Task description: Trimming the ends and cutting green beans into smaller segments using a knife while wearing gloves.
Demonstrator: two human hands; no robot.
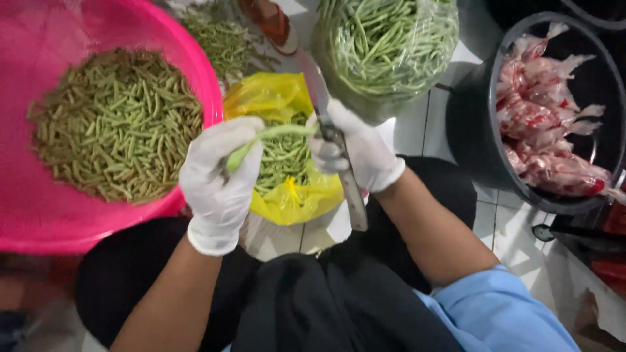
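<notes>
At centre frame, gloved left hand (218, 179) pinches a green bean (270, 135) while right hand (355, 153) clenches a knife (319, 91); blade close to fingers risks a cut glove.

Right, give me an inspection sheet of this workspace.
Surface: white tiled floor, partly covered.
Job's things: green bean held between both hands; knife; pink basin of cut beans; yellow bag with beans; clear bag of long beans.
Clutter: loose beans on the floor; a sandal.
Grippers: left hand gloved, gripping the bean; right hand gloved, holding the knife.
Cables: nothing seen.
Surroundings: black tub of raw meat pieces.
</notes>
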